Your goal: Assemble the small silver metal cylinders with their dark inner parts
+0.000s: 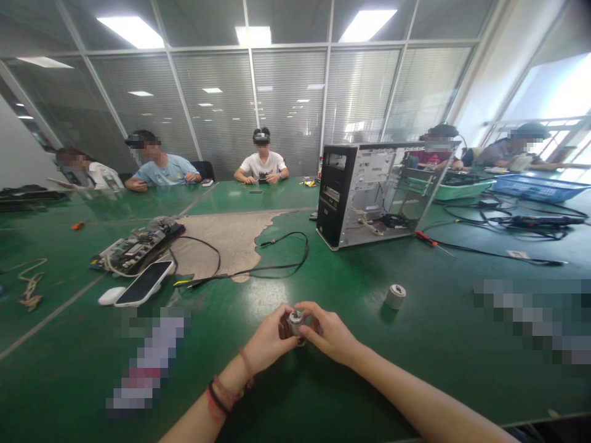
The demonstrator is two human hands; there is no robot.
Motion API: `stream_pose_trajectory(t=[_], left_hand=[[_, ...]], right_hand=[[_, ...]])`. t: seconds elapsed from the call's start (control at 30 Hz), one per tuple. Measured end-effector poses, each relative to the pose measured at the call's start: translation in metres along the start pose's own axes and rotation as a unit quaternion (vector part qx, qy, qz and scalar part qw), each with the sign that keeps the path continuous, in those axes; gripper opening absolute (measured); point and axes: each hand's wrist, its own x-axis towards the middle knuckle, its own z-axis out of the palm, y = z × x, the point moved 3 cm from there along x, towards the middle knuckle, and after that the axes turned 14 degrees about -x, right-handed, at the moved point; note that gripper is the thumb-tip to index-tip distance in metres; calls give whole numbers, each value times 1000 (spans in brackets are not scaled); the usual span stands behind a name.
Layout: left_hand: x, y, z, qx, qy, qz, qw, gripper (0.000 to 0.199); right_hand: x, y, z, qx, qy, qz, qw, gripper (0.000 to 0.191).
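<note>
Between my two hands, low in the middle of the head view, is a small silvery metal cylinder (pixel 296 319) with a dark piece on its top; it looks like a small motor. The thumb and fingers of my left hand (pixel 272 335) are closed round its left side. My right hand (pixel 330 332) grips it from the right, thumb in front and index finger reaching over near the top. Part of the cylinder is hidden by my fingers. A similar metal cylinder (pixel 396 297) stands upright on the green table (pixel 355 394), to the right of my right hand.
An open computer case (pixel 335 197) stands ahead, with an orange screwdriver (pixel 427 239) beside it. Left lie a circuit assembly (pixel 138 246), a phone (pixel 145 283) and a black cable (pixel 277 269). Blue (pixel 540 187) and green (pixel 462 189) baskets sit far right. Several people sit across the table.
</note>
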Motion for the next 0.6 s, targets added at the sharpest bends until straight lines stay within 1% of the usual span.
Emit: stream_pose_trajectory(t=[0.1, 0.3, 0.4, 0.6], left_hand=[[0, -1, -1, 16, 3, 16, 1000, 26], [0, -4, -3, 85, 37, 47, 995, 29], [-1, -1, -3, 110, 38, 59, 991, 29], [-2, 6, -3, 155, 25, 81, 984, 23]], right_hand=[[-1, 1, 0, 18, -1, 3, 1000, 38], [-2, 3, 2, 36, 7, 9, 999, 40], [-2, 4, 3, 38, 6, 10, 999, 40], [-2, 3, 2, 39, 3, 6, 999, 40]])
